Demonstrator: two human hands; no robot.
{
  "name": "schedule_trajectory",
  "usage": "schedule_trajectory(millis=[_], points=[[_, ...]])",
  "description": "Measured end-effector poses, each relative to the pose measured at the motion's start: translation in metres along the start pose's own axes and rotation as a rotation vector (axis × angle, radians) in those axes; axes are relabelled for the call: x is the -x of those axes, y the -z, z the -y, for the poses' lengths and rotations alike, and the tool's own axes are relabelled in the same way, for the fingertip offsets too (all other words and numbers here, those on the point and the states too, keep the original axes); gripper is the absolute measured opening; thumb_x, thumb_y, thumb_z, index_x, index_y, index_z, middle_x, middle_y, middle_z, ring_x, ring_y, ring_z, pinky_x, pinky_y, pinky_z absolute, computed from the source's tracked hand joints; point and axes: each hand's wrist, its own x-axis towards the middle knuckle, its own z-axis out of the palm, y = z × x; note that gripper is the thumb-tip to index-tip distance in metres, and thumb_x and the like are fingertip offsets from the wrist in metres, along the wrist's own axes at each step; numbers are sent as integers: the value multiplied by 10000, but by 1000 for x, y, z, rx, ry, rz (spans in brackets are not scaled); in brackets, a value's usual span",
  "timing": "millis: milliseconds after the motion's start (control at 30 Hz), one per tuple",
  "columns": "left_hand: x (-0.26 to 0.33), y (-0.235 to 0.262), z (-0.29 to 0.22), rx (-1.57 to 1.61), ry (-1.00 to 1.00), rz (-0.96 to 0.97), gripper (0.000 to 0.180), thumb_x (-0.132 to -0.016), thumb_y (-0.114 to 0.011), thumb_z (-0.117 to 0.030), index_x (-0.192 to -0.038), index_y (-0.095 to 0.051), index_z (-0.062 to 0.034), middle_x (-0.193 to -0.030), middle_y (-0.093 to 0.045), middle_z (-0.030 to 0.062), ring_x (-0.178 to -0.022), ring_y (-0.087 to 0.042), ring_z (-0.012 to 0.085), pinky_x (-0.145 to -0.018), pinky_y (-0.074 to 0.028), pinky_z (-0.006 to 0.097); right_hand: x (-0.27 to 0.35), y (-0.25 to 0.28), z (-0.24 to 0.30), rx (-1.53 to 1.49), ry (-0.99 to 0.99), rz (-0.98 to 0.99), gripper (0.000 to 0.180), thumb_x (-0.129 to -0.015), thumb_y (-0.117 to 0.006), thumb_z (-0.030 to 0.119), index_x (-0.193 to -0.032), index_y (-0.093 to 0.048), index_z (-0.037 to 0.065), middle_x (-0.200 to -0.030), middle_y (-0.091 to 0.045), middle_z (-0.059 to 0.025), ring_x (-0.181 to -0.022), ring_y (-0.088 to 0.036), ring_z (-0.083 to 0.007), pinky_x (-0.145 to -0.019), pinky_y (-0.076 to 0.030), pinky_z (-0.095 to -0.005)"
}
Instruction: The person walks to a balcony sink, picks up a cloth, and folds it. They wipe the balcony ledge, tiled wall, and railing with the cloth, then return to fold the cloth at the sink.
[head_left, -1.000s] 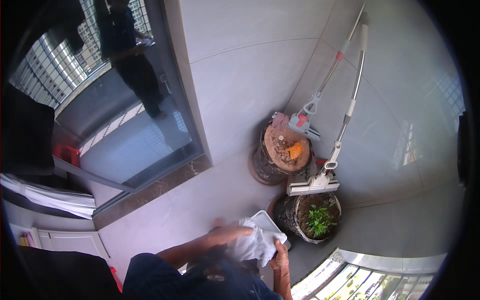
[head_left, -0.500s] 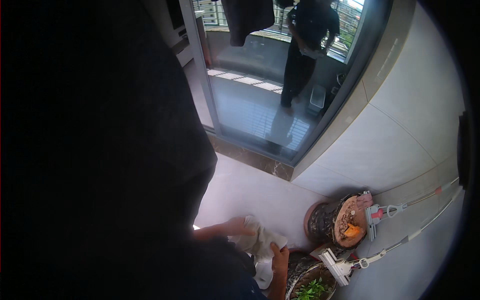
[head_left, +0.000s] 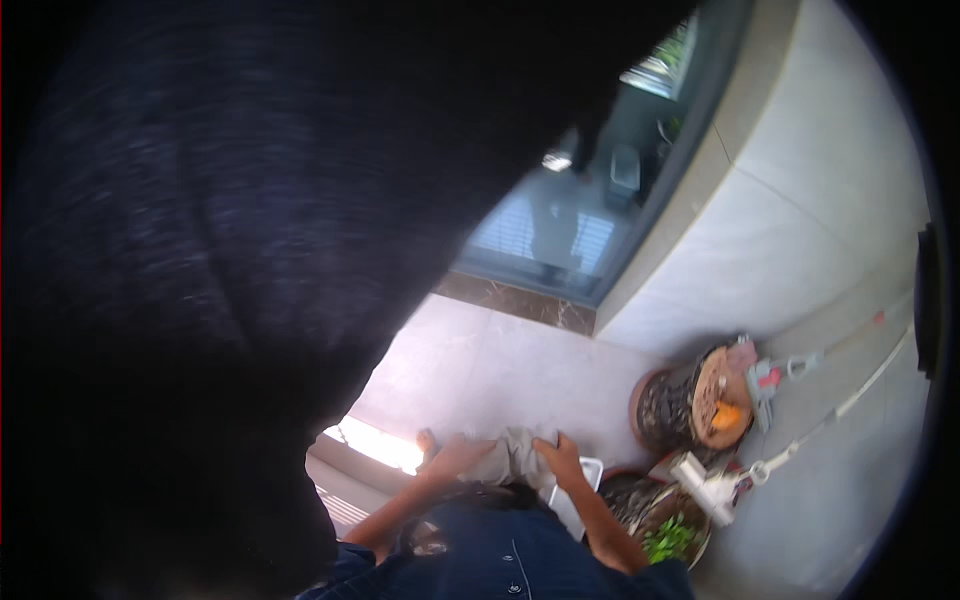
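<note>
A crumpled light beige-grey cloth (head_left: pixel 517 455) is stretched between my two hands, low in front of my body. My left hand (head_left: pixel 463 456) grips its left part, fingers closed on the fabric. On the other side, my right hand (head_left: pixel 560 458) pinches the cloth's right edge, thumb toward the middle. Whether the cloth is a garment I cannot tell. Large dark fabric (head_left: pixel 250 220) fills the left and upper part of the view, very close, and hides much of the scene.
A white plastic tub (head_left: pixel 592 474) shows beside my right forearm. To the right stand a bark-covered pot (head_left: pixel 665 412) and a planter with a green plant (head_left: pixel 672 538). Two mops (head_left: pixel 705 488) lean there against the tiled wall (head_left: pixel 800 230). Farther off is a glass door (head_left: pixel 560 235).
The dark fabric now spreads farther right and covers most of the glass door. Both my forearms and my dark blue shirt have come into view. The cloth remains in both hands.
</note>
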Motion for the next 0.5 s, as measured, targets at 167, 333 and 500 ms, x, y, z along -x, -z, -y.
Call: schedule_trajectory(millis=[167, 333, 500], points=[[-31, 0, 101, 491, -50, -427, 452, -795, -738, -373, -1008, -674, 20, -847, -664, 76, -719, -614, 163, -640, -502, 291, -24, -55, 29, 96, 40, 70, 368, -814, -670, 213, -1044, -623, -71, -892, -687, -154, -784, -627, -173, -692, -508, -336], [-49, -14, 179, 650, 417, -384, 514, -735, -785, -406, -999, -679, 23, -910, -672, 89, -764, -631, 169, -651, -513, 284, -14, -117, 49, 200, 16, 134, 384, -836, -651, 219, -1093, -621, -64, -954, -689, -144, -843, -645, -196, -736, -513, -340], [9, 26, 213, 1003, 153, -401, 441, -827, -726, -285, -1059, -643, 81, -944, -685, 143, -835, -669, 192, -702, -546, 310, -33, -194, 30, 105, -35, 267, 334, -866, -671, 143, -1134, -609, -46, -984, -664, -90, -839, -631, -156, -720, -515, -304]])
